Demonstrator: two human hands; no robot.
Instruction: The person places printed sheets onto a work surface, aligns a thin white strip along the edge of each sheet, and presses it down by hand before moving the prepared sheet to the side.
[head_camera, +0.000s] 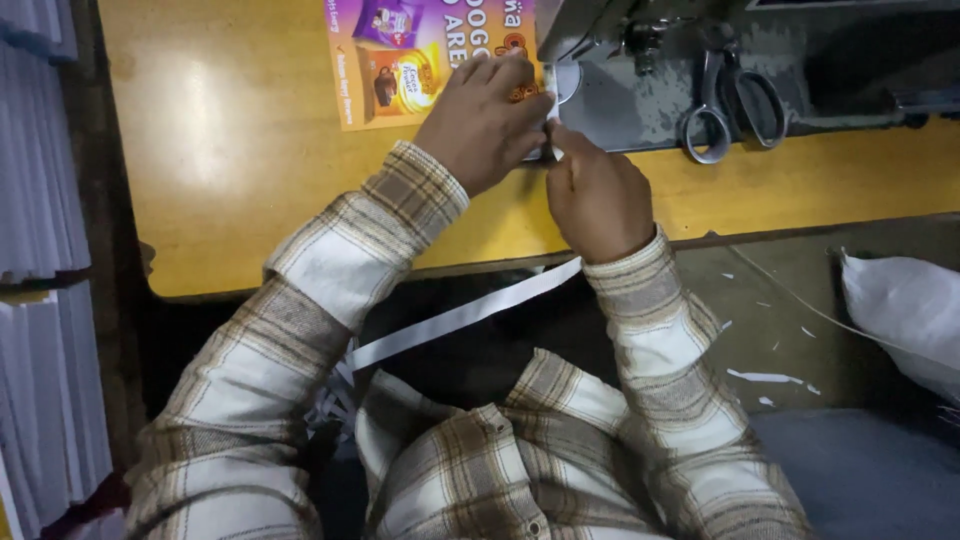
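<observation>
Stacks of white sheets (40, 200) stood along the far left, beside the left edge of the yellow wooden table (240, 150). A purple and orange printed card (400, 60) lay flat at the table's far edge, left of the machine. The left hand (485, 120) rested partly on that card, palm down, its fingers stretched toward the base of the grey sewing machine (640, 90), where they pressed on the end of a white strip (470, 315); its grip was nearly closed, fingertips pinching the strip's end just beside the machine's needle area. The right hand (598, 195) lay touching the left, close to the table's near edge, its grip curled shut around the same strip, thumb and forefinger meeting at the strip's tip. From the hands the strip ran down over the near edge of the table and slanted leftward across the lap, between the two plaid sleeves. A pair of metal scissors (735, 100) rested on the machine bed, right of the hands and well apart from them. On the floor at the right lay white scraps (765, 377) and a white sack (905, 310).
</observation>
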